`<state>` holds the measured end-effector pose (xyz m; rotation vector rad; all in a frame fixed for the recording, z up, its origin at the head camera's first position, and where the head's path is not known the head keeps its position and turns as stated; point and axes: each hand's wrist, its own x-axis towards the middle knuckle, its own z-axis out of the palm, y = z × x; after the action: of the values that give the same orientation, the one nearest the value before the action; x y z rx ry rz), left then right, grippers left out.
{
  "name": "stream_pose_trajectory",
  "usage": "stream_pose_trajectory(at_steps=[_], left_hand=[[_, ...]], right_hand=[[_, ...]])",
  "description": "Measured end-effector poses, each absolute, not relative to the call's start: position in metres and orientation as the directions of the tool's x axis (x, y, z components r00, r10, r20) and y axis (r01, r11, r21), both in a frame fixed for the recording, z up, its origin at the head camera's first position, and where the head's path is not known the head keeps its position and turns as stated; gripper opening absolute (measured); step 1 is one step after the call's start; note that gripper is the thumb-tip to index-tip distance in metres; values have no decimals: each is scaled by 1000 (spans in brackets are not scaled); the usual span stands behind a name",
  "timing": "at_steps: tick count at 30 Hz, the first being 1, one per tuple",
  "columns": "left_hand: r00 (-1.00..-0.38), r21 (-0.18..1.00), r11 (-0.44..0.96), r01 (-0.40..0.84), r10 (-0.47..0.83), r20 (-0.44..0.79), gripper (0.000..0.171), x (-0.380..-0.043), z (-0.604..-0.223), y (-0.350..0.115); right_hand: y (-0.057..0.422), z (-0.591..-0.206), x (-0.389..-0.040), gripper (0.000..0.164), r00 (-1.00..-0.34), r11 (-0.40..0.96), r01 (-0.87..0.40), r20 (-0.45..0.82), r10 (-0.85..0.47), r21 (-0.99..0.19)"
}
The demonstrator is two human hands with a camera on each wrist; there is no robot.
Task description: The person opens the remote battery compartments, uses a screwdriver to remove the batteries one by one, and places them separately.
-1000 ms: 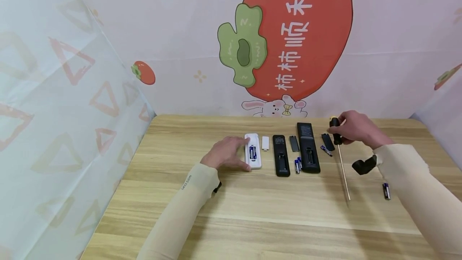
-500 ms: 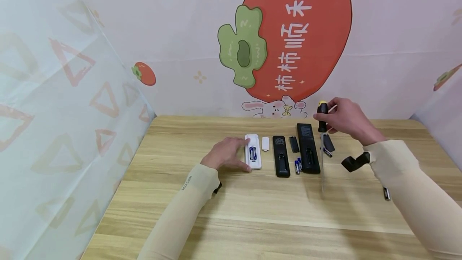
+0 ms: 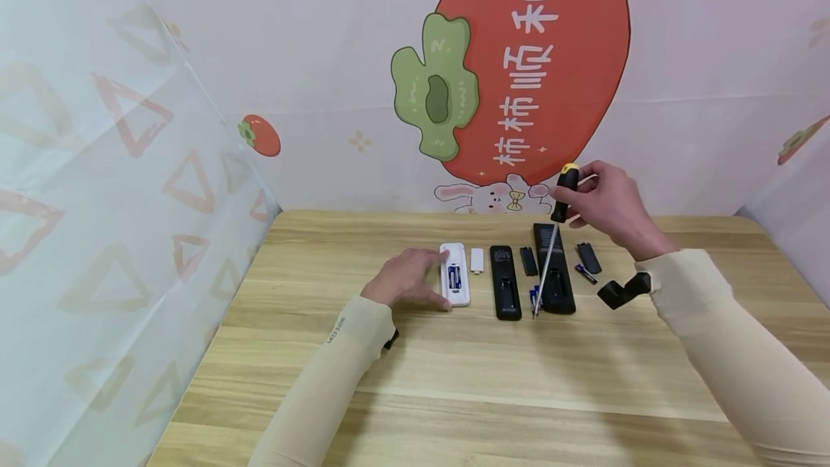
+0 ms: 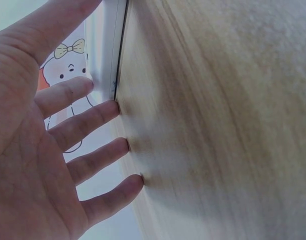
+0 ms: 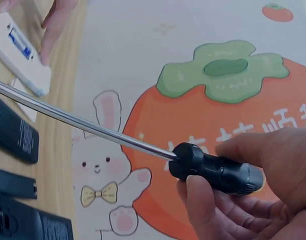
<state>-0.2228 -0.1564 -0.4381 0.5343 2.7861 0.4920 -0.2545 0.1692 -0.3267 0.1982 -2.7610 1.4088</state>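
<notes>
My left hand (image 3: 405, 276) lies beside a white remote control (image 3: 456, 254), back side up, with two blue batteries (image 3: 455, 277) in its bay. In the left wrist view its fingers are spread and nearly straight, the index fingertip and thumb touching the remote's edge (image 4: 104, 55). My right hand (image 3: 612, 207) grips the black and yellow handle of a long screwdriver (image 3: 565, 193), held above the table. Its shaft slants down to the left, crossing in front of the larger black remote (image 3: 543, 236). The tip appears over the loose batteries (image 3: 534, 295); whether it touches them I cannot tell.
A white battery cover (image 3: 477, 259) lies right of the white remote. Beyond it are a smaller black remote (image 3: 504, 272), a narrow black cover (image 3: 528, 261), another black cover (image 3: 588, 258) and a loose battery (image 3: 586, 274). A printed cloth wall (image 3: 363, 179) rises behind the table.
My right hand has moved left and up with the screwdriver, whose tip has swung leftward from the table's right side to the loose batteries. The left hand and white remote have stayed put.
</notes>
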Motion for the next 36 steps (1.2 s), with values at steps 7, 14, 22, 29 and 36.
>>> stream_pose_trajectory(at_steps=[7,14,22,29,36], left_hand=[[-898,366,879,307,395,-194,101,-223,-438,-156],[-901,367,881,299,388,-196,101,-223,-439,-156],[-900,368,882,293,384,-205,101,-223,-438,-156],[-900,367,882,296,387,-203,102,-223,-438,-156],[-901,366,882,296,385,-199,102,-224,-440,-156]], right_hand=[[155,-325,-250,54,-984,505,-176,141,-107,-845],[146,-323,-250,55,-976,412,-206,157,-150,-887],[134,-323,-249,48,-954,334,-286,234,-190,-898],[125,-326,-250,39,-916,285,-373,301,-266,-883],[120,-327,-247,37,-884,262,-413,315,-344,-872]])
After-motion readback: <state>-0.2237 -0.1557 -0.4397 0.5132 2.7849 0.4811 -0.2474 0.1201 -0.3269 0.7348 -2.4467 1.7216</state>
